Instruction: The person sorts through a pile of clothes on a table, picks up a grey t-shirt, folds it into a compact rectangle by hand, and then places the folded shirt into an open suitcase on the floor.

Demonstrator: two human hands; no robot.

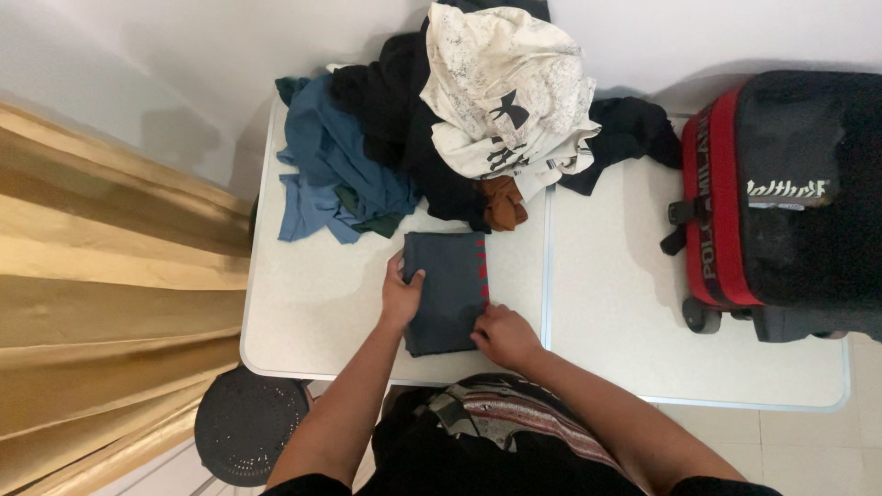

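A folded dark grey garment [450, 285] with red marks along its right edge lies on the white folding table [322, 303]. My left hand [401, 296] rests flat on its left edge, thumb on the cloth. At the garment's lower right corner my right hand [503, 335] presses down with its fingers curled on the fabric. Behind the garment rises a heap of unfolded clothes: a blue garment [322, 165], black garments [395, 110], a cream printed shirt [505, 83] on top and a small brown piece [503, 202].
A red and black suitcase [781, 202] lies on the table's right half. A gold curtain [101, 294] hangs at the left. A round dark stool [250, 424] stands below the table's near left corner. White walls lie behind.
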